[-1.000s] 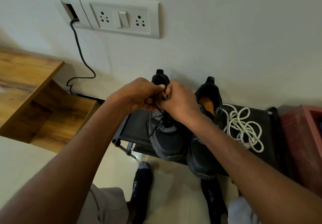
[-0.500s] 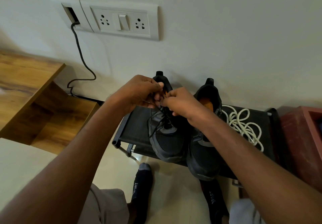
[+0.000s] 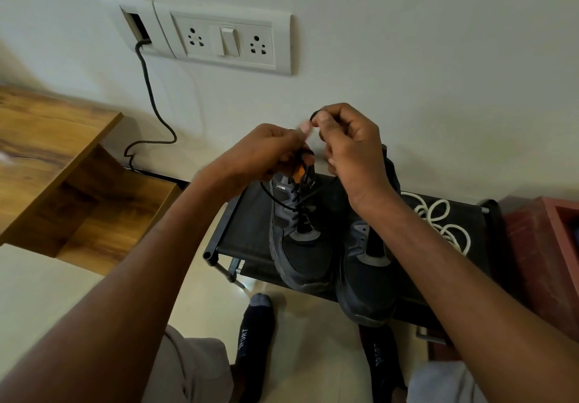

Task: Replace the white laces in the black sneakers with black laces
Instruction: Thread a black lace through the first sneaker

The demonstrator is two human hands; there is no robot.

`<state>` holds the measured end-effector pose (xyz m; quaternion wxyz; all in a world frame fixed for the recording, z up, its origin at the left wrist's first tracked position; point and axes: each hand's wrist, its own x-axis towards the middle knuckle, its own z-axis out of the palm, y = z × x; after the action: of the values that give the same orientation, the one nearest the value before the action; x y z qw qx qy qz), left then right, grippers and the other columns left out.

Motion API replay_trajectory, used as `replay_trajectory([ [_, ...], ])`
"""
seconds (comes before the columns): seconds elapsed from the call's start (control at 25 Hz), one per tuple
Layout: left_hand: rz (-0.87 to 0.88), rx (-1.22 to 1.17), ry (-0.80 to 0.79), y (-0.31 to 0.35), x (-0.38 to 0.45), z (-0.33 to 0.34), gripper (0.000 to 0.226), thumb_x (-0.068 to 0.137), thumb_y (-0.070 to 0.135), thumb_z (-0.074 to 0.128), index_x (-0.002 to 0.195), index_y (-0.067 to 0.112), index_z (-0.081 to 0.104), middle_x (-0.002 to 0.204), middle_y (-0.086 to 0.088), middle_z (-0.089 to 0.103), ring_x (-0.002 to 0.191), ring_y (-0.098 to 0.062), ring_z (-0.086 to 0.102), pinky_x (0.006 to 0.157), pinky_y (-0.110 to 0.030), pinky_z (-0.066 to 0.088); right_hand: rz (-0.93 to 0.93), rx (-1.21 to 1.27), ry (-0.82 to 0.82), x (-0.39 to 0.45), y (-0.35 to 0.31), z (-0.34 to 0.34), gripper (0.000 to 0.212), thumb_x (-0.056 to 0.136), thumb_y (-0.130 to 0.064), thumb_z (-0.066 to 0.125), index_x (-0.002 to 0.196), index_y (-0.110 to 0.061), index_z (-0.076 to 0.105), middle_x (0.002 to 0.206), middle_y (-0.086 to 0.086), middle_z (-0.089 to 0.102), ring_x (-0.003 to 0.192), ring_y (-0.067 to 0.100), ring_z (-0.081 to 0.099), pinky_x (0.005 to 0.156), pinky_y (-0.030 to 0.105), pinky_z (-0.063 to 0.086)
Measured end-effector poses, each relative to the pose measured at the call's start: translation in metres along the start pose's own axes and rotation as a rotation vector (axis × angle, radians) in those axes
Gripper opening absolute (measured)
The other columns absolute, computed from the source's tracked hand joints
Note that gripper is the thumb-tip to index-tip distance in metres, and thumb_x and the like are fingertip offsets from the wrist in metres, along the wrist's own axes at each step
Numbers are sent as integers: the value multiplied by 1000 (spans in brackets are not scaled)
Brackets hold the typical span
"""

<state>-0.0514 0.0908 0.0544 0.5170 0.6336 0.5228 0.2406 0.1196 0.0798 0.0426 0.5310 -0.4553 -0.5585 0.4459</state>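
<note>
Tying off the thin black lace (image 3: 299, 197) on the left black mesh sneaker (image 3: 299, 246) right below my hands. My left hand (image 3: 269, 148) pinches one end low, my right hand (image 3: 347, 148) pinches a loop higher for tension. Pulled white rope laces (image 3: 445, 224) sit right of my wrist.

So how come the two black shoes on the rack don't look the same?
The left sneaker already has a black lace threaded through its eyelets, and both hands are pinching the ends above it; the right sneaker has no lace, so its eyelets sit bare and nobody is touching it. The right sneaker's toe also sticks further out over the rack edge. Both are dark sneakers with grey patches, toes pointing toward the person.
</note>
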Motion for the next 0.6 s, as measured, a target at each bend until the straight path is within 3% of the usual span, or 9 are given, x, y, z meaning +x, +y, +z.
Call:
replay_trajectory([
  [0.04, 104, 76, 20, -2, 1, 1, 43, 100, 40, 64, 95, -2, 71, 75, -14, 70, 62, -28, 67, 62, -48, 57, 68, -38, 17, 3, 5, 0, 23, 109, -20, 52, 94, -13, 68, 70, -8, 60, 52, 5, 47, 48, 18, 37],
  [0.12, 229, 176, 99, -9, 4, 4, 16, 93, 17, 74, 91, 1, 71, 80, -18, 73, 76, -37, 72, 79, -58, 59, 253, -157, -33, 4, 16, 2, 29, 110, -27, 49, 90, -18, 69, 73, 1, 66, 50, 9, 49, 44, 19, 36],
  [0.2, 278, 320, 245, -13, 7, 7, 5, 90, 15, 75, 88, 11, 72, 76, -1, 75, 73, -21, 74, 77, -50, 61, 411, -238, -122, 4, 27, 4, 32, 109, -28, 50, 89, -15, 71, 71, 4, 66, 47, 11, 46, 43, 21, 34],
  [0.28, 348, 530, 341, -14, 6, 7, 8, 88, 20, 76, 95, 20, 74, 72, 19, 70, 72, 2, 67, 76, -34, 58, 480, -275, -152, 5, 33, 4, 34, 106, -27, 52, 90, -8, 75, 70, 6, 60, 48, 11, 42, 43, 24, 30],
  [0.36, 347, 622, 356, -11, 2, 5, 23, 88, 22, 77, 111, 26, 74, 63, 33, 58, 68, 15, 57, 69, -8, 44, 532, -281, -166, 5, 32, 3, 32, 101, -22, 53, 94, -2, 78, 69, 3, 55, 49, 10, 40, 44, 24, 29],
  [0.44, 339, 657, 363, -11, 2, 2, 24, 89, 22, 74, 111, 32, 77, 68, 33, 63, 73, 13, 59, 71, -8, 43, 570, -264, -190, 5, 28, 2, 32, 96, -19, 54, 93, -1, 79, 66, -1, 52, 50, 9, 38, 45, 22, 28],
  [0.52, 350, 648, 364, -16, 3, 2, 18, 87, 21, 71, 98, 33, 80, 79, 23, 73, 78, 2, 66, 75, -26, 52, 581, -263, -197, 5, 27, 2, 32, 95, -19, 54, 93, -1, 80, 66, -3, 52, 50, 10, 37, 45, 22, 28],
  [0.6, 347, 549, 353, -19, 3, 2, 12, 85, 20, 75, 89, 29, 81, 73, 23, 71, 73, 2, 66, 68, -24, 49, 588, -261, -204, 5, 29, 3, 32, 97, -21, 54, 94, -4, 80, 66, -3, 53, 51, 10, 39, 47, 23, 29],
])
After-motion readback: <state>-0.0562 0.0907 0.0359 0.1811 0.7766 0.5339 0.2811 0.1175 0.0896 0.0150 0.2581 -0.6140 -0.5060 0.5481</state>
